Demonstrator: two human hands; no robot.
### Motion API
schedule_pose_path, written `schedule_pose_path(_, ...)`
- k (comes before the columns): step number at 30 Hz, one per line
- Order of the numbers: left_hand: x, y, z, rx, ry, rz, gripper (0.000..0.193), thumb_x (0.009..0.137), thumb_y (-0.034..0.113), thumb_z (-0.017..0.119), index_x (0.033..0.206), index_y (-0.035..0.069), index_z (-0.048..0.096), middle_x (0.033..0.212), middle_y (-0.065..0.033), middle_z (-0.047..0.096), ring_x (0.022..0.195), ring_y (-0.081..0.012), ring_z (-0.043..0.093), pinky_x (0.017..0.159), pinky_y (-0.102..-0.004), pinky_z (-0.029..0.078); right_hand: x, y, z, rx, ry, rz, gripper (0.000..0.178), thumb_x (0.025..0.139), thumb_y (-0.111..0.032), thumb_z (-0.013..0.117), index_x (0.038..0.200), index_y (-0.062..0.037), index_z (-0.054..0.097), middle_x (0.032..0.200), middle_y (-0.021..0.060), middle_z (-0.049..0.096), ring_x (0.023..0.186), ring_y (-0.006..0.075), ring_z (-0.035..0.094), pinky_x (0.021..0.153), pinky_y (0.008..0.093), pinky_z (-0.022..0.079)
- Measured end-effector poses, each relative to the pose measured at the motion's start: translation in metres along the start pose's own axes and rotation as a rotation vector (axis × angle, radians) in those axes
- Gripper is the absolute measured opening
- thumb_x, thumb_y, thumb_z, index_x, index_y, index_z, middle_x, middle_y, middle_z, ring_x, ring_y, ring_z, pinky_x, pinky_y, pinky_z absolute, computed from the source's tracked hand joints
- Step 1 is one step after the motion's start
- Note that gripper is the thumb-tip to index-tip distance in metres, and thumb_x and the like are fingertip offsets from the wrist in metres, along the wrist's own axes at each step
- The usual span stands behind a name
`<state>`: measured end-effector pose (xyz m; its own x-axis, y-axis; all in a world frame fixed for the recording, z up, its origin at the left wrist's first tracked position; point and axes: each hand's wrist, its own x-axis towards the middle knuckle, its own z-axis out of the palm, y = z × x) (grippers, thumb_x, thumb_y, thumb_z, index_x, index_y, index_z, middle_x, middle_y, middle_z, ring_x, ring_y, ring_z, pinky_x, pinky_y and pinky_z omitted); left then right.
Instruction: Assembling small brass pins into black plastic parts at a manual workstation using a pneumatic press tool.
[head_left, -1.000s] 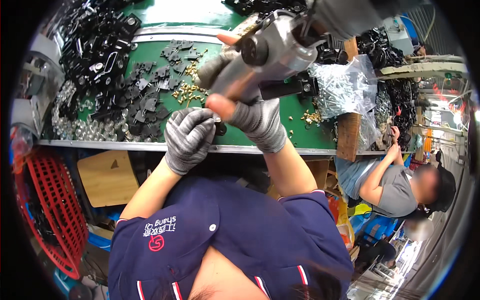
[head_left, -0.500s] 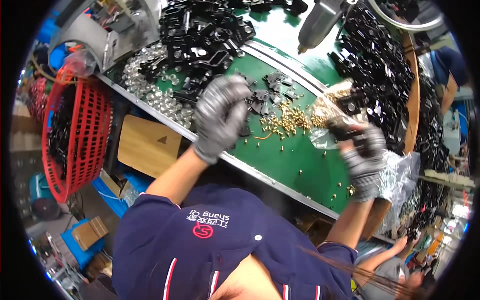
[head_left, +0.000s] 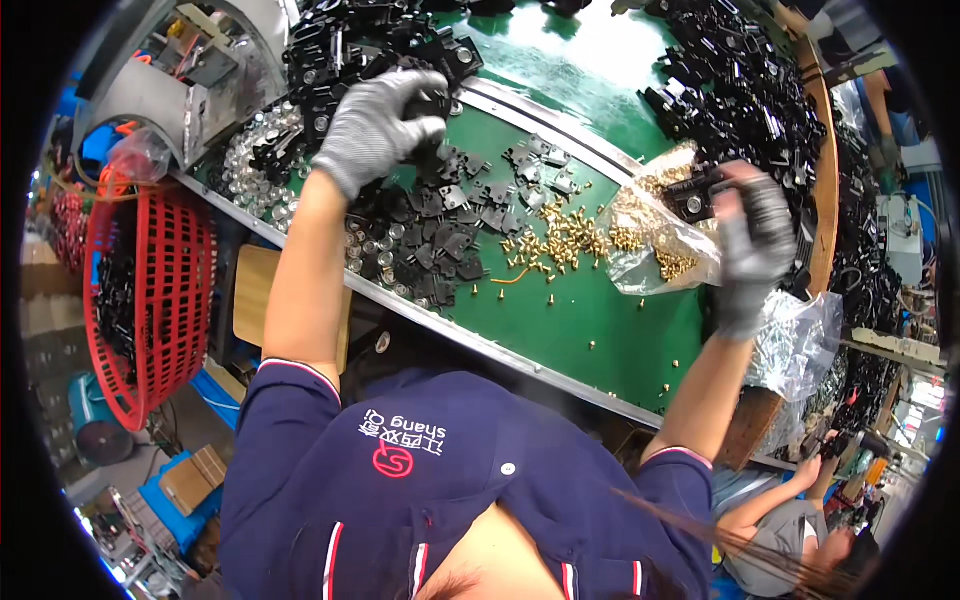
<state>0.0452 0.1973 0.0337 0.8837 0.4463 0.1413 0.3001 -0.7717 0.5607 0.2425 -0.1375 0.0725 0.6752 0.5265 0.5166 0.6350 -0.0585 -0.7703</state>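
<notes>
The left hand point(head_left: 375, 125), in a grey knit glove, is clenched around a small black bracket point(head_left: 432, 103) just above the heap of flat black brackets point(head_left: 440, 225) on the green tabletop point(head_left: 600, 330). The right hand point(head_left: 750, 240) grasps another black part point(head_left: 692, 200) beside the clear plastic bag point(head_left: 655, 245) of brass screws point(head_left: 560, 235). The brackets look stiff, hard and light, with sharp stamped edges, so pinching across the flat faces seems best. The tiny round, smooth screws will probably roll and slip easily, and the thin soft bag crumples.
</notes>
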Motion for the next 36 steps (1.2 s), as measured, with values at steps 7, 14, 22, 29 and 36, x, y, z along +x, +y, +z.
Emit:
schedule_pose_path(7,-0.074,0.105,0.032,-0.849,-0.066,0.294,0.060,0.069,0.006,0.084,0.126,0.009,0.066,0.105,-0.0046,0.066,0.097,-0.0173,0.063,0.087,-0.0305,0.053,-0.104,-0.053,0.060,0.337,-0.292,0.344,0.064,0.079,-0.018,0.083,0.136,-0.0027,0.058,0.121,0.0131,0.067,0.101,0.0199,0.066,0.087,0.0319,0.053)
schedule_pose_path(14,-0.136,0.095,0.112,-0.550,-0.295,0.344,0.034,0.072,0.008,0.083,0.104,0.005,0.071,0.104,-0.0102,0.067,0.097,-0.0242,0.067,0.082,-0.0365,0.055,-0.164,-0.029,0.026,0.009,-0.448,0.324,0.064,0.078,-0.020,0.083,0.133,-0.0024,0.058,0.117,0.0122,0.067,0.101,0.0216,0.066,0.089,0.0333,0.053)
schedule_pose_path(22,-0.085,0.094,0.070,-0.395,0.013,0.319,0.034,0.074,0.008,0.078,0.107,0.005,0.068,0.105,-0.0123,0.067,0.092,-0.0289,0.068,0.081,-0.0359,0.055,-0.114,0.013,0.049,-0.387,-0.367,0.244,0.041,0.085,-0.022,0.075,0.122,-0.0070,0.066,0.102,0.0114,0.068,0.092,0.0266,0.066,0.087,0.0381,0.053)
schedule_pose_path(29,-0.010,0.104,0.103,0.530,-0.187,0.307,0.019,0.082,0.018,0.072,0.099,0.010,0.071,0.104,-0.0098,0.069,0.096,-0.0283,0.068,0.083,-0.0400,0.056,-0.100,0.071,0.093,-0.841,-0.326,-0.074,0.024,0.089,-0.027,0.067,0.107,-0.0114,0.068,0.089,0.0137,0.069,0.083,0.0301,0.067,0.076,0.0437,0.054)
schedule_pose_path(36,-0.003,0.096,0.098,0.469,-0.472,0.303,0.029,0.082,0.015,0.068,0.111,0.009,0.068,0.107,-0.0152,0.065,0.099,-0.0332,0.065,0.082,-0.0434,0.054,-0.080,0.039,0.073,-0.618,-0.588,0.204,0.014,0.087,-0.022,0.069,0.094,-0.0101,0.067,0.087,0.0147,0.070,0.083,0.0316,0.068,0.074,0.0428,0.054)
